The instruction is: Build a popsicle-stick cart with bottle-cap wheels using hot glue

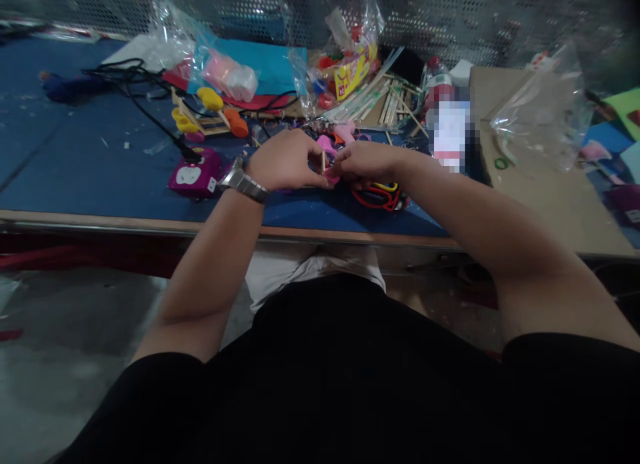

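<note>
My left hand (287, 159), with a metal watch at its wrist, curls its thumb and fingers around a small pink piece (331, 175) with a short wooden stick (323, 161) upright on it. From the other side my right hand (367, 163) reaches in, fingers closed and pressed at the same pink piece. Its fingertips partly hide what they grip. Just behind the hands lies another bright pink piece (327, 143), and beyond it a pale pink tool (345, 131) like a glue gun. Red and yellow handles (383, 197) lie under my right wrist.
A purple power socket (195, 176) with a black cable stands left of my left hand. Behind it sits a stick frame (213, 123) with yellow and orange pieces. Loose wooden sticks (395, 104), a lit phone (450, 134), a bottle (438, 81) and cardboard (540, 191) lie right.
</note>
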{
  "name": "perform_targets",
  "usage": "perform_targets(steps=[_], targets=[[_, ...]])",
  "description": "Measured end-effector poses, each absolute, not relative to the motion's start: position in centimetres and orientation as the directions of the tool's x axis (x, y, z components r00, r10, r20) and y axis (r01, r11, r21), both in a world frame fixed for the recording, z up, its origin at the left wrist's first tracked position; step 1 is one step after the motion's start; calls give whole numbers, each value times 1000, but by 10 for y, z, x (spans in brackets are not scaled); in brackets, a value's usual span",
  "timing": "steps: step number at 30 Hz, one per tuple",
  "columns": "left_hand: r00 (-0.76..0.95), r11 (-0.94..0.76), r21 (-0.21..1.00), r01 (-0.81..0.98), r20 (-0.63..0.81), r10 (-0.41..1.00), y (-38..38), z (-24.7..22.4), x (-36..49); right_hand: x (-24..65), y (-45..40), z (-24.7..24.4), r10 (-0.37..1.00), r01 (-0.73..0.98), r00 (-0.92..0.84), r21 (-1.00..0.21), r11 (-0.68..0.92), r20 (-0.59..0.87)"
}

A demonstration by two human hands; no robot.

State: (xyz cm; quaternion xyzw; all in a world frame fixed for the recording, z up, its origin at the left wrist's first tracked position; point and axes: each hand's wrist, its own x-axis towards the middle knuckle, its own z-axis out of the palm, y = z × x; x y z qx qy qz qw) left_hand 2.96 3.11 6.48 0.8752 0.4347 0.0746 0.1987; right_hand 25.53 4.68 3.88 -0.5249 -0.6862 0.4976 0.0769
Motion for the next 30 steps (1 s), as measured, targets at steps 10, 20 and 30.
perform_targets(steps=[10,20,30], targets=[[595,-512,451,731,-55,802,28,66,29,258,52,25,807,584,-492,-811,28,-326],[580,-503,461,731,-31,814,27,64,28,278,35,34,812,531,-575,-801,277,-101],[637,-548,492,677,-18,771,34,59,21,275,17,27,822,604,-560,-626,493,107]])
